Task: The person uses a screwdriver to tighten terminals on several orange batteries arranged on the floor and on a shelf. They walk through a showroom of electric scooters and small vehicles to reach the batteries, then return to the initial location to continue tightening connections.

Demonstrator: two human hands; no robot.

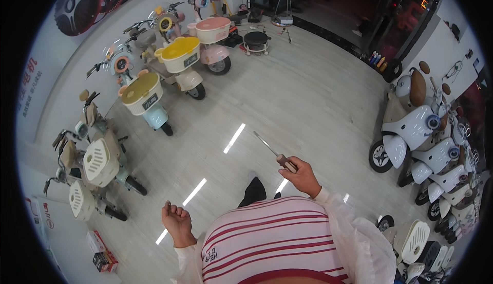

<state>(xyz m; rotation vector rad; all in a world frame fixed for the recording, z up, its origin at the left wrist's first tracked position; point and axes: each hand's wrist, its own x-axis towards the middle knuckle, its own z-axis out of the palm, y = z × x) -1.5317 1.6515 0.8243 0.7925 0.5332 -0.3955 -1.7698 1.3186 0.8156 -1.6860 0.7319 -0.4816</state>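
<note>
In my right hand [304, 178] is a screwdriver [285, 162], held by its brown handle. Its long metal shaft points up and to the left, in the air over the floor. My left hand [177, 226] is raised at the lower left with its fingers curled in. Something small may sit at its fingertips, too small to make out. Neither hand touches any of the scooters.
Scooters with front baskets, one with a yellow lid [181, 47], line the left wall. White scooters [411, 127] stand in a row at the right. A low black round stool [256, 39] is near the dark doorway. A red-and-white box [102, 253] lies at lower left.
</note>
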